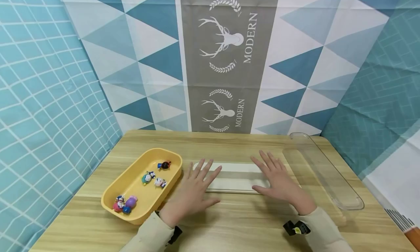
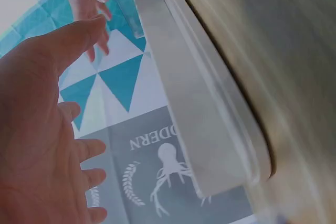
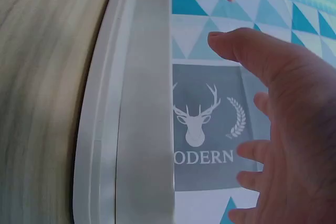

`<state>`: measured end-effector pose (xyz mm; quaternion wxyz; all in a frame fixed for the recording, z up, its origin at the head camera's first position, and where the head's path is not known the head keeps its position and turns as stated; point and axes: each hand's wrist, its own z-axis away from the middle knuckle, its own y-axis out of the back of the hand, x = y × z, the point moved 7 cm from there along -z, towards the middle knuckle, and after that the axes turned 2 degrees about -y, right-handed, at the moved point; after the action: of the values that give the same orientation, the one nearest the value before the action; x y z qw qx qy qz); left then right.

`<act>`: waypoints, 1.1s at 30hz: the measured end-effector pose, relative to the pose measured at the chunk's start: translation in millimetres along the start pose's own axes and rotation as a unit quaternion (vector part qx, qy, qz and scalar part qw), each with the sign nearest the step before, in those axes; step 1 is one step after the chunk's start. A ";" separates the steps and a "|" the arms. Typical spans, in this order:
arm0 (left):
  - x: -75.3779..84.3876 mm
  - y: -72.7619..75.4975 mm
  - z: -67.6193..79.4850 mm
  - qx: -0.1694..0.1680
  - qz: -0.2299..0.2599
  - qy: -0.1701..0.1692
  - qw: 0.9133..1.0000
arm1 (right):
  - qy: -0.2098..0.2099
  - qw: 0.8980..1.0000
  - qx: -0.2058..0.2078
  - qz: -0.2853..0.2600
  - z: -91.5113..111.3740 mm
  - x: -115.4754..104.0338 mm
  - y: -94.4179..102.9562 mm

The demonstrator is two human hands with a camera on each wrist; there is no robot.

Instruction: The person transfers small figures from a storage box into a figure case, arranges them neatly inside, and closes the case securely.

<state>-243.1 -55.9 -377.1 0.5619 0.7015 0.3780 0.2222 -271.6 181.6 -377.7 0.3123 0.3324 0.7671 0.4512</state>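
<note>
Both hands hover with fingers spread over the ends of a long white plastic stand (image 1: 236, 176) that lies crosswise on the table. My left hand (image 1: 193, 193) is by its left end, holding nothing. By the right end is my right hand (image 1: 283, 181), its fingers straight and its palm bare. In the left wrist view the white stand (image 2: 194, 103) shows a raised block on a wider base. Thumb and fingers stand apart from the stand (image 3: 147, 103) in the right wrist view.
Left of my left hand stands a yellow tub (image 1: 141, 161) with several small toy figures (image 1: 148, 177) inside. A long clear plastic cover (image 1: 328, 172) with rounded ends lies at the right. Behind the wooden table (image 1: 236, 223) hangs a patterned cloth (image 1: 223, 62).
</note>
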 end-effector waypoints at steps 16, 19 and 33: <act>-15.2 55.7 14.7 0.074 -0.015 -0.046 0.996 | -0.002 0.992 0.000 -0.122 -0.1 29.8 -4.1; -18.9 62.8 16.9 0.086 -0.021 -0.056 0.994 | -0.003 0.990 0.002 -0.143 1.7 35.2 -6.4; -56.0 75.4 18.3 0.074 -0.027 -0.103 0.992 | -0.097 0.971 -0.050 -0.212 16.4 65.6 -31.0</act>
<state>-242.9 -117.2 -303.6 0.5502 0.7497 0.3523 0.1050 -304.3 230.0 -423.8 0.4896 0.1885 0.7628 0.3780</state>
